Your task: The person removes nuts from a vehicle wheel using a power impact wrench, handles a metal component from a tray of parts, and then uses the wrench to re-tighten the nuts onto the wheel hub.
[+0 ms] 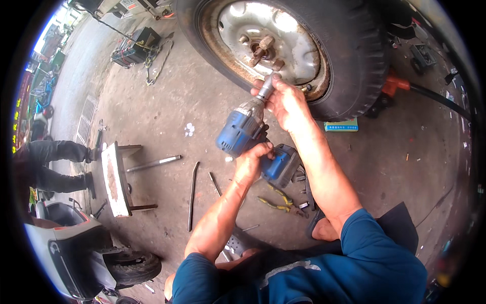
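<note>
- Left hand (253, 157): wraps the grip of the blue impact wrench (237, 133); fingers closed round the handle, between motor housing and battery pack (279, 167).
- Right hand (284, 101): reaches in from the opposite side; holds the grey metal socket (265, 88) at the nose of the wrench, fingers drawn narrow about it.
- Impact wrench: hangs above the floor (152, 116), just before the wheel; points nose-first up and to the right, toward the rim (298, 35).
- Wheel, upper centre: carries a thick black tyre (354, 61) round a silver, rust-stained rim; shows several brown nuts (277, 65) about the hub, the lowest near the socket; impossible to tell if touching.
- Floor below the wrench: bears yellow-handled pliers (278, 205) near the battery pack; farther left, a dark slender bar (193, 195) and a thicker metal rod (157, 163), well apart from both hands.
- Left side: includes a white-topped stool (114, 177), a standing person's legs (61, 162) and, lower down, a parked scooter (76, 248).
- Beneath the tyre's lower right edge: lies a blue-green box (341, 125); farther right, an orange-red fitting (395, 84) with a black bar (440, 101).
</note>
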A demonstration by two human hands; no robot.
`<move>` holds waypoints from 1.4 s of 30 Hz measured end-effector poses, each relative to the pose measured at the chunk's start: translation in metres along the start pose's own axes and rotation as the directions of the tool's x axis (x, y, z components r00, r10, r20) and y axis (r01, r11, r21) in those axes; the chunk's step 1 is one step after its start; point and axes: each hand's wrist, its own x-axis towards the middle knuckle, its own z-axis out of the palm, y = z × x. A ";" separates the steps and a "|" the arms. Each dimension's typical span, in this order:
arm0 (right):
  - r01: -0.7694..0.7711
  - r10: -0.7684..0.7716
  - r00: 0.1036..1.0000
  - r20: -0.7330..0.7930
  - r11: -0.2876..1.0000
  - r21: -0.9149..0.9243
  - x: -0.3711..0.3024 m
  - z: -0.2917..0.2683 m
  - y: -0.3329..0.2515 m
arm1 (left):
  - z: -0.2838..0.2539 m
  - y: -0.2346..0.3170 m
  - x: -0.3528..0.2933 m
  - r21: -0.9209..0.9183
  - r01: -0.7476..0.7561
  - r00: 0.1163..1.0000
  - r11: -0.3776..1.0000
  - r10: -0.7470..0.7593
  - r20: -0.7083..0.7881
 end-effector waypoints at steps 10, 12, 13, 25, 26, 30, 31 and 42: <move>-0.049 0.023 0.983 0.182 0.989 0.141 0.016 -0.010 -0.006 | 0.005 0.004 0.014 0.007 0.006 1.000 1.000 -0.006 -0.025; -0.040 0.011 0.980 0.200 0.989 0.142 0.017 -0.012 -0.007 | 0.006 0.008 0.020 0.041 0.008 1.000 0.999 -0.008 -0.019; -0.036 0.006 0.985 0.170 0.984 0.172 0.017 -0.012 -0.008 | 0.009 0.012 0.022 0.022 0.010 1.000 1.000 -0.009 -0.016; -0.039 0.038 0.999 0.011 0.987 0.155 0.023 -0.008 -0.012 | -0.008 0.011 0.031 0.229 0.011 0.999 0.973 0.001 -0.052; -0.034 0.033 0.999 0.004 0.989 0.143 0.021 -0.008 -0.012 | -0.002 0.015 0.029 0.211 -0.002 0.999 0.977 0.013 -0.047; -0.051 0.049 0.999 0.015 0.989 0.138 0.023 -0.006 -0.011 | -0.008 0.007 0.034 0.180 -0.047 0.999 0.983 0.047 0.003; -0.049 0.047 0.999 0.020 0.990 0.136 0.023 -0.007 -0.011 | -0.007 0.007 0.034 0.178 -0.045 0.999 0.983 0.045 0.004; -0.011 -0.014 0.992 0.122 0.979 0.206 0.025 -0.012 -0.003 | -0.004 0.022 0.019 -0.007 0.050 0.999 0.999 -0.050 -0.008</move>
